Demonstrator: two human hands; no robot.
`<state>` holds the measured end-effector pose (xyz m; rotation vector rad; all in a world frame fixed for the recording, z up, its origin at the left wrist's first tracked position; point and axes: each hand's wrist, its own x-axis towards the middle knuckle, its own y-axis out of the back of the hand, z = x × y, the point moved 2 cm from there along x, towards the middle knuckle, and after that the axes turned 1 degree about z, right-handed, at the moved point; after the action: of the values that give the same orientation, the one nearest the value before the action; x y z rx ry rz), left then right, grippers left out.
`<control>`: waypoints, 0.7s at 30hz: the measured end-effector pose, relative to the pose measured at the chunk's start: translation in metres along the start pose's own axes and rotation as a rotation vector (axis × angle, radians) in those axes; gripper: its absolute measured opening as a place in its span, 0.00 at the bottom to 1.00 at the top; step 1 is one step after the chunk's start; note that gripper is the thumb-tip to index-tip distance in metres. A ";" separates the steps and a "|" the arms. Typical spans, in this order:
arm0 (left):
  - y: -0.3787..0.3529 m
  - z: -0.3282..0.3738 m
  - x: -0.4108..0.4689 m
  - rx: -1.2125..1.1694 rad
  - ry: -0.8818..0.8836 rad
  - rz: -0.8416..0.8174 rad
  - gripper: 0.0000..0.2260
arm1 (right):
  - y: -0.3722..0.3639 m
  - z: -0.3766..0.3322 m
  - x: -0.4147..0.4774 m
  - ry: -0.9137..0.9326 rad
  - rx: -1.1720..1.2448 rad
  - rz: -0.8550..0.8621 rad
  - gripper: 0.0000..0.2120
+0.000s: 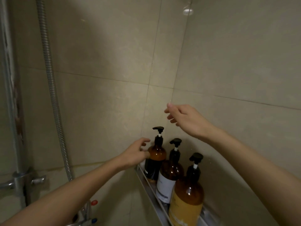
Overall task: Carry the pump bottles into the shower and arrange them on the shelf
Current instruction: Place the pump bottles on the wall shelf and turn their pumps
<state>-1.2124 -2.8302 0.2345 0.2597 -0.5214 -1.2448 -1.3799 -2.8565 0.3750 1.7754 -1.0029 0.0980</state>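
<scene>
The metal shelf (150,188) sits in the shower corner. On it stand the far bottle (155,159) with a dark label, the middle bottle (169,175) with a white one, and the near bottle (187,198) with a yellow one. All three are brown with black pumps, packed close in a row so the rail keeps them in.

The left hand (135,154) is right beside the far bottle's shoulder. Its grip is loose and wide and holds nothing; I cannot tell if it touches. I think it is there to nudge that bottle straight. The right hand (185,118) hangs higher by the wall, grip open and empty. The job looks nearly done.
</scene>
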 end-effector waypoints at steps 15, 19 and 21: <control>-0.052 -0.014 -0.055 0.304 -0.318 0.131 0.34 | -0.024 0.048 -0.160 -0.245 0.068 0.078 0.37; -0.056 -0.016 -0.054 0.312 -0.235 0.114 0.36 | -0.044 0.051 -0.178 -0.340 0.072 -0.012 0.30; -0.057 -0.018 -0.054 0.319 -0.178 0.080 0.39 | -0.050 0.053 -0.181 -0.371 0.074 -0.021 0.34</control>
<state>-1.2626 -2.7981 0.1806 0.3947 -0.8783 -1.1099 -1.4837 -2.7899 0.2242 1.9130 -1.2549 -0.2178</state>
